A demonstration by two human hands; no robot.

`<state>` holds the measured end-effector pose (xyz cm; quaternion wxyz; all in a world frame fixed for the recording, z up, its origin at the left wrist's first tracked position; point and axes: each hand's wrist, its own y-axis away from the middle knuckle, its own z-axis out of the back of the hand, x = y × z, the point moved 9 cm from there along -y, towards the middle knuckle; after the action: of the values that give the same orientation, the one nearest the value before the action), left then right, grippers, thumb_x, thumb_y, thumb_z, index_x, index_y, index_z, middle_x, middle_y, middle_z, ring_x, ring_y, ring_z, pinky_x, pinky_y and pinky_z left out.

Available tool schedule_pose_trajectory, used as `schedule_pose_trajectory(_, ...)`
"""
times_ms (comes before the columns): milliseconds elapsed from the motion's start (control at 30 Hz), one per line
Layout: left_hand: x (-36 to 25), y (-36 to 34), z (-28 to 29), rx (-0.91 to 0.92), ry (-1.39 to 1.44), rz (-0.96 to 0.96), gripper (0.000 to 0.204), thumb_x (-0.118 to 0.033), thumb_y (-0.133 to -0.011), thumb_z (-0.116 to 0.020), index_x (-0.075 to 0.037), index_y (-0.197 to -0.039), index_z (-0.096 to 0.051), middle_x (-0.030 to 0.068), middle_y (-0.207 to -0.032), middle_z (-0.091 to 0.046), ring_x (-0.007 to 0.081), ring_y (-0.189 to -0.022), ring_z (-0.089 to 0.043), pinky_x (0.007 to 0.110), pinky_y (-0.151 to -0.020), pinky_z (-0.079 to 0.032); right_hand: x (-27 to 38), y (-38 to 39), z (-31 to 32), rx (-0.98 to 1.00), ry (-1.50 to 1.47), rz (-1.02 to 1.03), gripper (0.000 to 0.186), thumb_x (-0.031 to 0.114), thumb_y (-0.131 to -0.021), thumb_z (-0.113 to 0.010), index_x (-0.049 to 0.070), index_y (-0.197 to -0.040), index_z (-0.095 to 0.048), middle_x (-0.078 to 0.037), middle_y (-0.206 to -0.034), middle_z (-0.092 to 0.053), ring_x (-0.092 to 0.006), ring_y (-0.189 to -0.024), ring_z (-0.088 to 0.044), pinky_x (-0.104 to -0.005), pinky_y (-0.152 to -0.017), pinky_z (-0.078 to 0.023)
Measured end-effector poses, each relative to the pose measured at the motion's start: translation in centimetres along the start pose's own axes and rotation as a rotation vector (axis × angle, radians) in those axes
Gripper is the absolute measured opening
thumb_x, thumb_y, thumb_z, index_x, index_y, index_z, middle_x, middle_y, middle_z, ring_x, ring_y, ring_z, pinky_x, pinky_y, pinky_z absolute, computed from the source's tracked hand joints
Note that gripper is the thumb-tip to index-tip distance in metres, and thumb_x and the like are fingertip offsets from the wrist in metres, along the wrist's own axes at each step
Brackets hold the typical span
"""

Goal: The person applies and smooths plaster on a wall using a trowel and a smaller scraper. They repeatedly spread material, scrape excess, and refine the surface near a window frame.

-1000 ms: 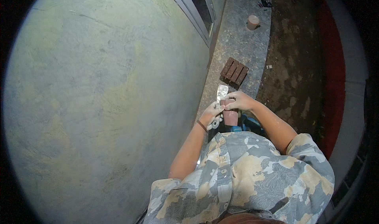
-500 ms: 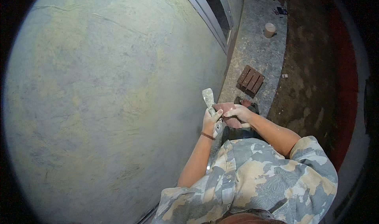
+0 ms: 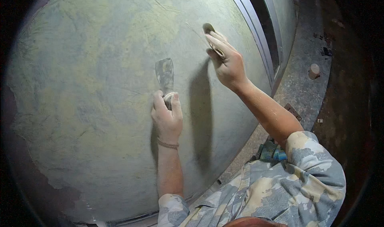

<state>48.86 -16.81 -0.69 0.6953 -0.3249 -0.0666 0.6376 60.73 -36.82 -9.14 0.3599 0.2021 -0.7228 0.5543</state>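
Note:
My left hand, dusted white, is closed round the handle of a putty knife. Its broad, stained blade points up along the plastered wall. Higher and to the right, my right hand is raised at the wall with its fingers stretched forward and close together. A piece of sandpaper is held along the underside of those fingers, seen almost edge-on, with most of it hidden. A long shadow falls on the wall below this hand. Whether the sandpaper touches the wall, I cannot tell.
A pale door or window frame borders the wall on the right. Below runs a speckled ledge bearing a white bucket and a brown slatted stool, partly hidden by my right arm. Dark ground lies beyond.
Both hands were together near my waist on the reddish-brown sandpaper. They have parted and risen to the wall, the right carrying the sandpaper, the left the putty knife. My view has turned toward the wall.

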Motion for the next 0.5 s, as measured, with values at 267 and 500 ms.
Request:
schedule_pose_trajectory(267,-7.4,-9.2,5.5,-0.168,-0.777,-0.604,0.022,-0.029,-0.101,-0.061,-0.009,-0.095,-0.06,0.0116,-0.119,-0.063,0.031,-0.125,-0.054,0.059,-0.118,-0.026,2.1,-1.7,-7.9,-0.055,0.114,0.258,0.051,0.008,-0.087,-0.067,0.004,-0.138,-0.065,-0.018,-0.152,-0.056,-0.0432,-0.154,-0.034,-0.0635,-0.125,-0.026)
schedule_pose_trajectory(500,-8.2,-9.3,6.9,-0.214,-0.674,-0.642,0.022,-0.028,-0.093,-0.069,-0.014,-0.077,-0.061,0.0062,-0.127,-0.068,0.0283,-0.142,-0.051,0.062,-0.129,-0.013,3.0,-5.7,-6.0,-0.161,0.14,0.292,0.043,0.019,-0.101,-0.064,0.0,-0.139,-0.064,-0.022,-0.152,-0.056,-0.0456,-0.152,-0.035,-0.0539,-0.125,-0.03)
